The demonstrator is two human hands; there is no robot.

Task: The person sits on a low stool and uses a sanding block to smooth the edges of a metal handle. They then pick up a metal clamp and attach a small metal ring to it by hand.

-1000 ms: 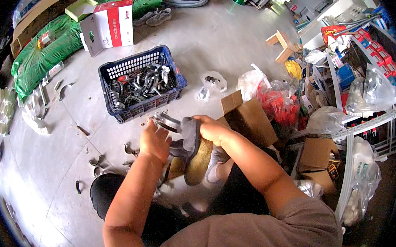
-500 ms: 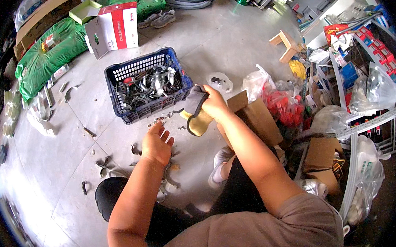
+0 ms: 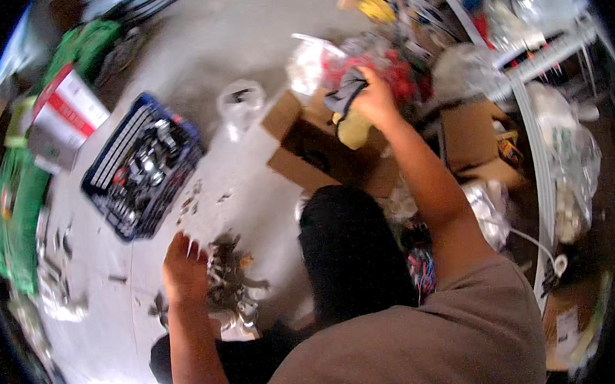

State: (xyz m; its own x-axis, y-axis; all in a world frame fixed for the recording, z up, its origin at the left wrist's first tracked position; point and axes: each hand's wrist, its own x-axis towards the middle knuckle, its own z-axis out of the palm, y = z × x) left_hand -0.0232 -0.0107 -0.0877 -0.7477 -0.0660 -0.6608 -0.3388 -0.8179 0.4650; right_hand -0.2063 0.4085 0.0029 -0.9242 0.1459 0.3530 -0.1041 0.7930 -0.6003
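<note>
Grey-and-yellow cloth piece (image 3: 354, 129), possibly a glove, is in the right hand (image 3: 376, 101), fingers closed around it. It appears above an open cardboard box (image 3: 296, 170); exact height unclear. Not yet let go. Left hand (image 3: 184, 265) hangs low, fingers loosely apart, nothing seen in them; blurred. Beside it, a heap of loose metal parts (image 3: 238, 268) lies on the floor (image 3: 260, 24), uncollected. Other metal parts (image 3: 152, 160) already sit in the blue crate (image 3: 170, 196). Bent knee (image 3: 339, 240) stands between heap and cardboard box; red-filled plastic bag (image 3: 395, 64) crowds the box's far side. White rack (image 3: 525, 116) at right.
</note>
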